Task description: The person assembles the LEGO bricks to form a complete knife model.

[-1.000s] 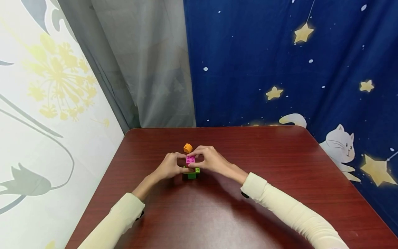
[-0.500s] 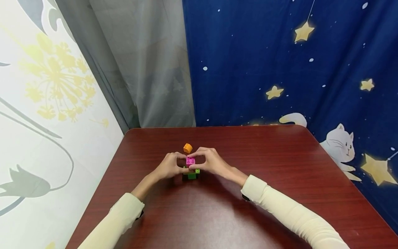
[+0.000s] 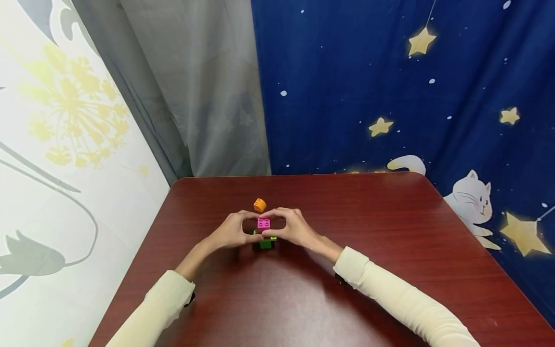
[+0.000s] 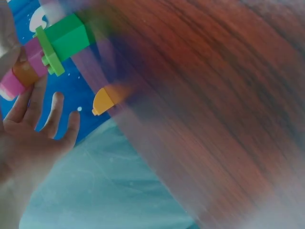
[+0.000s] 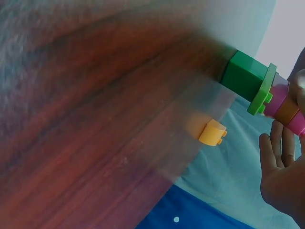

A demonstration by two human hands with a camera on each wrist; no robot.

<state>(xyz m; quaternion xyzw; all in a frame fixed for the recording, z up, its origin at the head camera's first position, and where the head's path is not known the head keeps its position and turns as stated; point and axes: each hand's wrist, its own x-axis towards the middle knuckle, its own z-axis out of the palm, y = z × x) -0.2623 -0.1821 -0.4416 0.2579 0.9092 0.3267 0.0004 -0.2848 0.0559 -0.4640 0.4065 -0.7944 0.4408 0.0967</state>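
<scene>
The left hand (image 3: 230, 232) and right hand (image 3: 296, 228) pinched the upper part of the stack (image 5: 263, 90) from the left and right, thumbs on its near side and index fingers on its far side. Pink-topped and green-based, the stack stood upright on the table (image 3: 355, 217), with an orange block (image 3: 259, 205) near its far side.

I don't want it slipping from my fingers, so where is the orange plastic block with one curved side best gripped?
Probably pinch the orange curved block across its flat near face and the opposite side (hidden), from above: it stands studs up, its rounded right flank could slide, and the left hand, right hand and pink, orange and green block stack crowd its near side.
</scene>
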